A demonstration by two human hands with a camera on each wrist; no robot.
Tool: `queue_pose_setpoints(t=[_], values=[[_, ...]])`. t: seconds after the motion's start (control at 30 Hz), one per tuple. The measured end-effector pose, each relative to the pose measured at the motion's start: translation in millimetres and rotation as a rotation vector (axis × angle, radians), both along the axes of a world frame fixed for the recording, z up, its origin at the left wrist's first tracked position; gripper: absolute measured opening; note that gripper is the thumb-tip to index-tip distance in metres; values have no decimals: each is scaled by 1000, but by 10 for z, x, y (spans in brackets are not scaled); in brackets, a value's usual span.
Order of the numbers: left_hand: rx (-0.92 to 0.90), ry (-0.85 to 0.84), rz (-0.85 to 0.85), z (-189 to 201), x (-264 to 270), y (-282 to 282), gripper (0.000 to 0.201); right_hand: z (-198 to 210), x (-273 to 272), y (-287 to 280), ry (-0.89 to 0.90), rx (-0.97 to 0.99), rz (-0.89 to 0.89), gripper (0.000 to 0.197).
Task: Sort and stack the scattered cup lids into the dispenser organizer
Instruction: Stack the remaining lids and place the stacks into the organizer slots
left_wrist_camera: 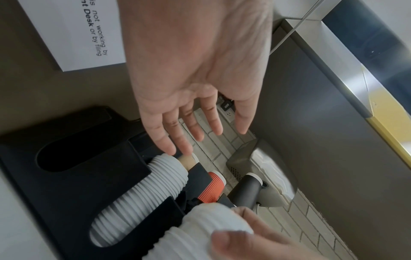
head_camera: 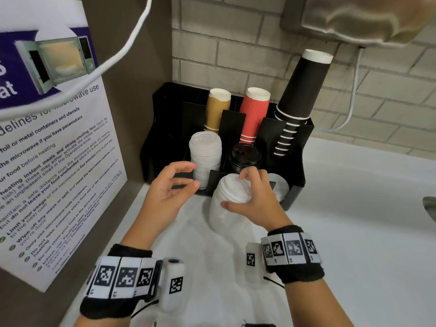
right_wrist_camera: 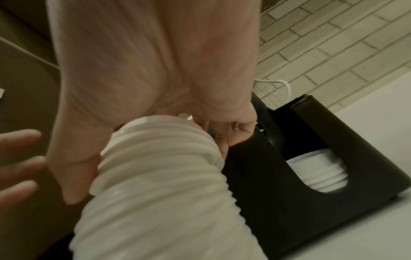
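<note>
A black dispenser organizer (head_camera: 297, 147) stands at the back of the white counter. Its front left slot holds a white lid stack (head_camera: 205, 159), its middle slot black lids (head_camera: 245, 156), and its right slot a shorter white lid stack (head_camera: 280, 185). My right hand (head_camera: 233, 190) grips a tall stack of white lids (head_camera: 224, 215) leaning in front of the organizer, thumb on one side and fingers over the top. In the right wrist view the same stack (right_wrist_camera: 160, 202) fills the centre. My left hand (head_camera: 191, 175) hovers beside the slotted stack (left_wrist_camera: 142, 198), fingers relaxed, holding nothing.
Upside-down stacks of tan cups (head_camera: 217, 109), red cups (head_camera: 253, 114) and black cups (head_camera: 299, 97) fill the organizer's back slots. A microwave notice (head_camera: 47, 161) covers the left wall. A white cable (head_camera: 118, 55) hangs overhead. A metal fixture (head_camera: 430, 206) shows at the right edge.
</note>
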State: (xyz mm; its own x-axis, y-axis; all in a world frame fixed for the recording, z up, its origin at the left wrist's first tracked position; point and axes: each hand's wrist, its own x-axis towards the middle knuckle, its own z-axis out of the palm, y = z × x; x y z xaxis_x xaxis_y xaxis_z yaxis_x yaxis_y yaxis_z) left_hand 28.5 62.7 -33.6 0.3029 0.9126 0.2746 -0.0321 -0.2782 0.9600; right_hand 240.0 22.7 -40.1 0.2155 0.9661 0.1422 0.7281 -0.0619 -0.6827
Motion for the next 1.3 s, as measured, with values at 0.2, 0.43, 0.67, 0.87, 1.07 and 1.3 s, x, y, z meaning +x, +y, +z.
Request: queue_pose_setpoints(t=[0.2, 0.43, 0.67, 0.87, 1.07, 1.3], values=[[-36, 93, -148, -62, 145, -52, 85, 208, -83, -146, 379, 155, 110, 64], [-75, -58, -234, -36, 312, -142, 95, 342, -239, -246, 574, 69, 350, 66], [-87, -24, -324, -15, 259, -142, 92, 387, -52, -329, 579, -13, 377, 65], [-82, -18, -326, -10, 299, -158, 96, 387, 15, -344, 595, -17, 353, 68], [-26, 43, -328, -31, 302, -136, 94, 376, 2, -352, 553, 6, 334, 69], [-15, 35, -321, -95, 294, -97, 98, 424, 54, -281, 537, 50, 345, 65]])
